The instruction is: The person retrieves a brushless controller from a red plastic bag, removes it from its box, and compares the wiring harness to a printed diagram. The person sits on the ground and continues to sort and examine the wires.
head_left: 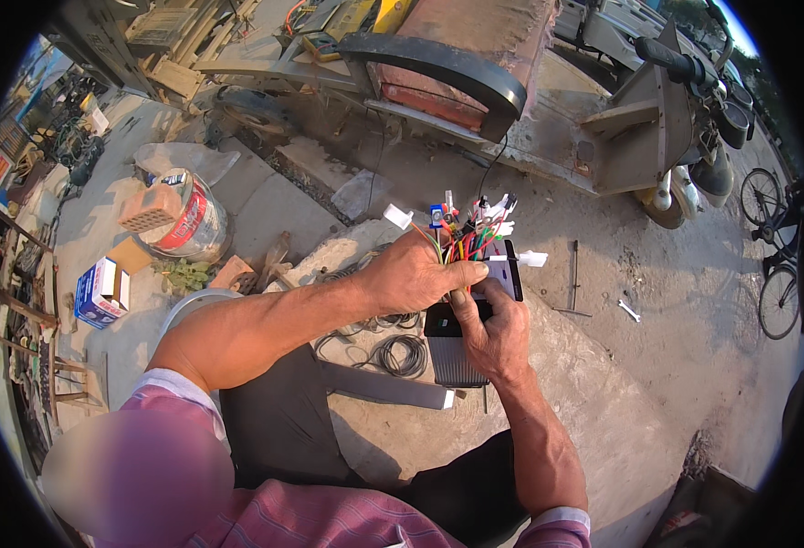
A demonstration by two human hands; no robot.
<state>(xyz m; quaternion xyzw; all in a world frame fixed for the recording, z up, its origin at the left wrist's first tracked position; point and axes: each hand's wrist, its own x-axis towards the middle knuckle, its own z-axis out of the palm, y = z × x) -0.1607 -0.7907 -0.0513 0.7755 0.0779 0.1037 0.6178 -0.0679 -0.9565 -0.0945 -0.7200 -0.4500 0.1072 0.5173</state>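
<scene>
A bundle of coloured wires [467, 245] with white, blue and black plug connectors fans out in front of me. My left hand [413, 276] is closed round it, thumb across the wires. Just below, my right hand [497, 331] pinches the same bundle near its base; its fingertips are partly hidden. Under the hands is a black finned metal box [457, 362], partly covered by my right hand. A dark flat object with a pale face [504, 270] shows behind my right fingers; I cannot make out what it is. Coiled black cable [402, 356] lies left of the box.
Ahead stands a vehicle with a worn reddish seat [461, 46] and a black curved rail [447, 64]. A wrench [629, 310] and a T-shaped metal rod [574, 279] lie on the ground at right. Leftward are a bucket [203, 224] with a brick [149, 208] and a blue-white carton [100, 297].
</scene>
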